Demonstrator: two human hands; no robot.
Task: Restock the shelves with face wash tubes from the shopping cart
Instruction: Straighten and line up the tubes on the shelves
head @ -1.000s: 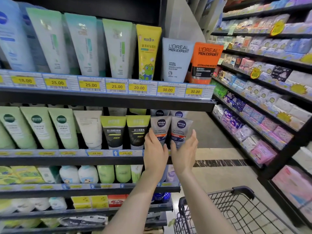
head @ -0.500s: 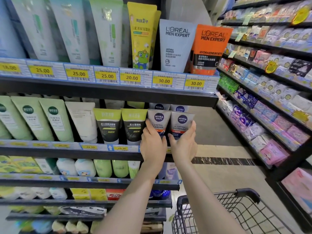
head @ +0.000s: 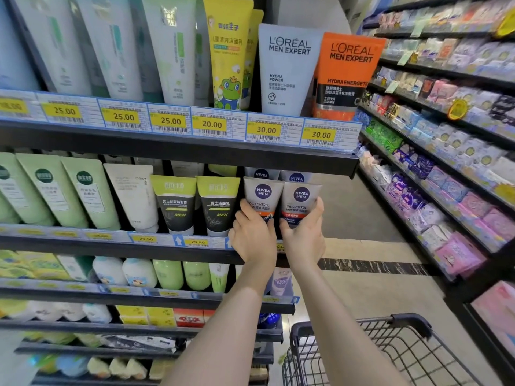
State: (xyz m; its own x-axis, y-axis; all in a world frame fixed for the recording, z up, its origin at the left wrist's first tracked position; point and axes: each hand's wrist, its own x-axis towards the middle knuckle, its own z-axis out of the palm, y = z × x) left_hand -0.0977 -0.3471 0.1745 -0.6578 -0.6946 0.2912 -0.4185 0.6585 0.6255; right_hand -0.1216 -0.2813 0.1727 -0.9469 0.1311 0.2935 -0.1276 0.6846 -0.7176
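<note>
the second shelf (head: 167, 247) carries upright tubes: pale green tubes (head: 83, 193) on the left, a white tube (head: 133, 196), two lime-and-black tubes (head: 195, 204), and two nivea men tubes (head: 281, 199) at its right end.

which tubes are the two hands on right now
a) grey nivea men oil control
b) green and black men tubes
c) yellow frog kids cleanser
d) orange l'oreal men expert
a: the left hand and the right hand each grip a grey Nivea Men tube at the right end of the second shelf.

2 hands (head: 278, 240) on Nivea tubes (head: 281, 200)
</note>
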